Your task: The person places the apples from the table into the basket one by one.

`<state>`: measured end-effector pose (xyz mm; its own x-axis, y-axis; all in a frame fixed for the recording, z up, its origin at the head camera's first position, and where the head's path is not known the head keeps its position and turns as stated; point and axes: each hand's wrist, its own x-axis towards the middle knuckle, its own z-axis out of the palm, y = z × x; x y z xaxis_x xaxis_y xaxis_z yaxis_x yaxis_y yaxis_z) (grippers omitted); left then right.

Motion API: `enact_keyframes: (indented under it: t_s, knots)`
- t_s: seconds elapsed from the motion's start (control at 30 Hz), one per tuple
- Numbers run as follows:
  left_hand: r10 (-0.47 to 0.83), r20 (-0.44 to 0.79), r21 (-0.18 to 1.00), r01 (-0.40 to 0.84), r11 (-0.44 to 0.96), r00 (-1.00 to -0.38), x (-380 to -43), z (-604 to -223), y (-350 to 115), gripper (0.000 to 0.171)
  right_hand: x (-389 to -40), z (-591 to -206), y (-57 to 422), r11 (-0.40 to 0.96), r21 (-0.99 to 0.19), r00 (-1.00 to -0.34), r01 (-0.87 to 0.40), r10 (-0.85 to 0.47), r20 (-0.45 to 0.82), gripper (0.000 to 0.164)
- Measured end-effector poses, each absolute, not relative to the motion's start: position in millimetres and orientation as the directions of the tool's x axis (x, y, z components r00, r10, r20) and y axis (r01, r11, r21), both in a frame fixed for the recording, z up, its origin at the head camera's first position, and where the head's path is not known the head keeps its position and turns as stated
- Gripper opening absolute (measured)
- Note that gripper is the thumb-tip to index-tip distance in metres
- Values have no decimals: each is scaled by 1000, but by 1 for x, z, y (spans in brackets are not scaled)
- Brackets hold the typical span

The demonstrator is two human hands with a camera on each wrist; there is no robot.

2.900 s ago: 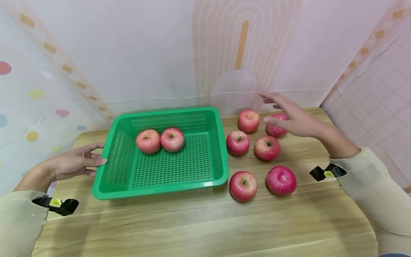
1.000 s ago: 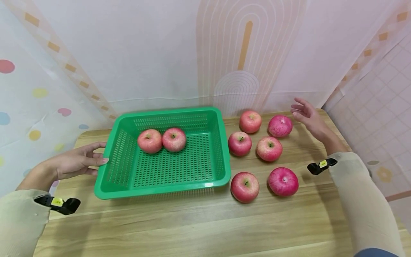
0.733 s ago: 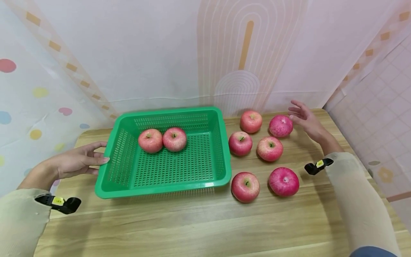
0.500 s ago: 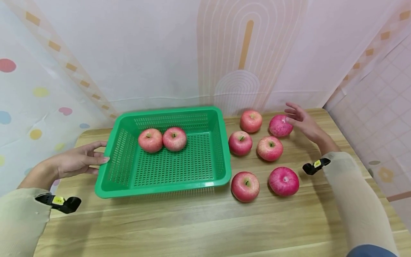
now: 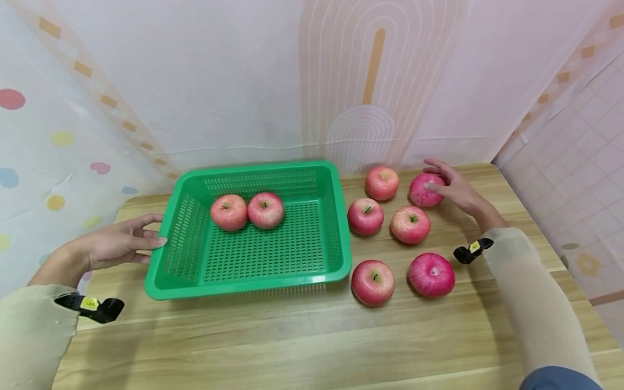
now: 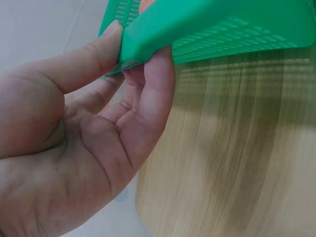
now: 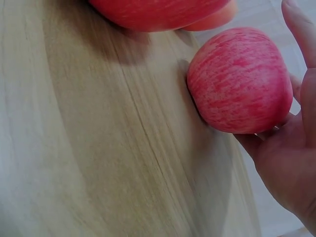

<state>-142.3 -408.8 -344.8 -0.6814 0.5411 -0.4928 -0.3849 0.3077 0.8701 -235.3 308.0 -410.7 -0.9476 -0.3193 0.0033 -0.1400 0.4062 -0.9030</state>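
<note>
"Where was the apple?"

"Right there! Three o'clock in my view, on the table, with another apple near it at seven o'clock. My right hand curved round it, thumb and fingers spread; whether they pressed the skin, I couldn't tell!"

"And the left hand?"

"Out at nine o'clock, pinching the basket by its rim, two more apples inside!"

"How would it handle, that apple?"

"Firm, with some heft, I reckoned! Smooth skin, so it could slip; a knock could bruise it. Best grip: round the widest part, thumb opposite fingers. The basket looked light and slightly bendy, so its rim suited."
</note>
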Motion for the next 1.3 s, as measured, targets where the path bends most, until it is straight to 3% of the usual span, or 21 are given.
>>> enact_keyframes:
  t_s: [0.7, 1.3]
  knots:
    - [560, -485, 874, -381, 300, -672, -143, -345, -409, 42, -237, -414, 305, 502, -860, -951, -94, -300, -71, 82]
    - [527, -504, 862, -368, 347, -684, -144, -345, -410, 40, -238, -412, 302, 598, -798, -954, -74, -275, -118, 67]
